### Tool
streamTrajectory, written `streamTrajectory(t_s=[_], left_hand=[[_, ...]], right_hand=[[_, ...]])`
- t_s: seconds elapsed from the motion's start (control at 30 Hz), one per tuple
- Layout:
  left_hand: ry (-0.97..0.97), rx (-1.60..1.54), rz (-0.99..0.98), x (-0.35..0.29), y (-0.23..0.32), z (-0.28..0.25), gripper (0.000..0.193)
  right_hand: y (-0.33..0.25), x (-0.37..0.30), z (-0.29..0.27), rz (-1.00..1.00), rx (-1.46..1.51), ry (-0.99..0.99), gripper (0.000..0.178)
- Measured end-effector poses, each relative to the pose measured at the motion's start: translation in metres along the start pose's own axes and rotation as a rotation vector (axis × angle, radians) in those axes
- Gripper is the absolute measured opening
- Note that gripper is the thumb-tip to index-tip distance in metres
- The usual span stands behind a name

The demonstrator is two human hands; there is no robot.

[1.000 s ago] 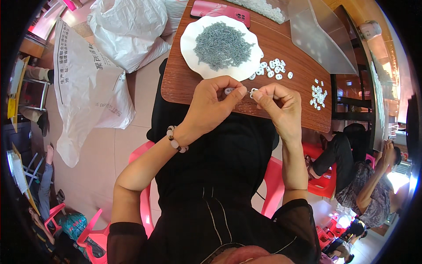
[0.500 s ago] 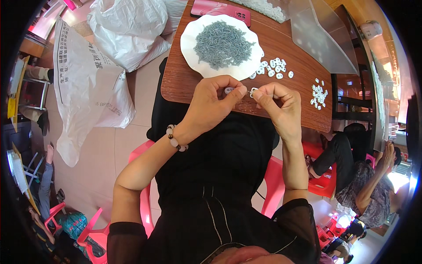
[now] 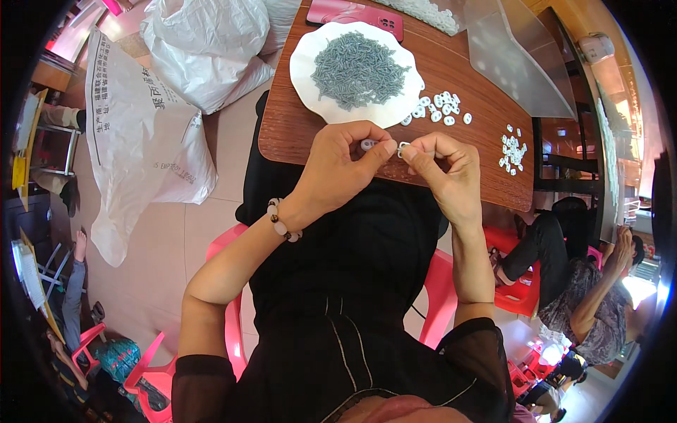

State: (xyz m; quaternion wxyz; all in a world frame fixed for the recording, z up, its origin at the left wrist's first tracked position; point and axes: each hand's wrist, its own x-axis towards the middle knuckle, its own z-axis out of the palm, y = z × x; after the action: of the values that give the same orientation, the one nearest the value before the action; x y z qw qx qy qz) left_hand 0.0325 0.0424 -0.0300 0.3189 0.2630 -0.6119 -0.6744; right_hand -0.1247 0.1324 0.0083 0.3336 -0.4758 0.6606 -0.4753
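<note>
Over the front edge of the brown table [image 3: 486,166], my two hands meet at the fingertips. My left hand [image 3: 345,166], with a beaded bracelet at its wrist, is closed in a pinch; what lies between thumb and forefinger is too small to make out. Thumb and fingers of my right hand [image 3: 446,166] pinch a small white plastic piece [image 3: 402,149] with an opening in it. Another white two-holed piece [image 3: 367,144] shows in the gap of my left hand; whether it is held I cannot tell. Just beyond lies a scalloped white plate [image 3: 305,81] heaped with small grey pins [image 3: 360,70].
Loose white two-holed pieces [image 3: 446,104] lie right of the plate, with smaller white pieces [image 3: 513,151] farther right. Behind the plate is a pink phone [image 3: 352,15]. A grey panel [image 3: 518,63] stands at the right. White sacks [image 3: 144,134] fill the left floor. Other people sit around.
My right hand has shifted slightly left, bringing the white piece closer to my left fingertips. My left hand has barely moved.
</note>
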Motion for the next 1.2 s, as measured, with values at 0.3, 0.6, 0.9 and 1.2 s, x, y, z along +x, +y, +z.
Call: streamTrajectory(t_s=[0.3, 0.6, 0.9, 1.2], left_hand=[[0.039, 0.02, -0.004, -0.001, -0.003, 0.003, 0.013], [0.037, 0.055, -0.012, -0.001, -0.005, 0.001, 0.013], [-0.055, -0.16, -0.177, 0.001, 0.007, -0.003, 0.024], [-0.034, -0.223, -0.257, 0.001, 0.011, -0.003, 0.026]], right_hand=[[-0.001, -0.002, 0.004, 0.014, 0.004, 0.01, 0.011], [0.002, -0.001, 0.006, 0.035, 0.016, -0.001, 0.012], [0.003, 0.0, -0.001, 0.057, 0.101, 0.048, 0.013], [0.002, -0.002, -0.003, 0.018, 0.103, 0.046, 0.012]])
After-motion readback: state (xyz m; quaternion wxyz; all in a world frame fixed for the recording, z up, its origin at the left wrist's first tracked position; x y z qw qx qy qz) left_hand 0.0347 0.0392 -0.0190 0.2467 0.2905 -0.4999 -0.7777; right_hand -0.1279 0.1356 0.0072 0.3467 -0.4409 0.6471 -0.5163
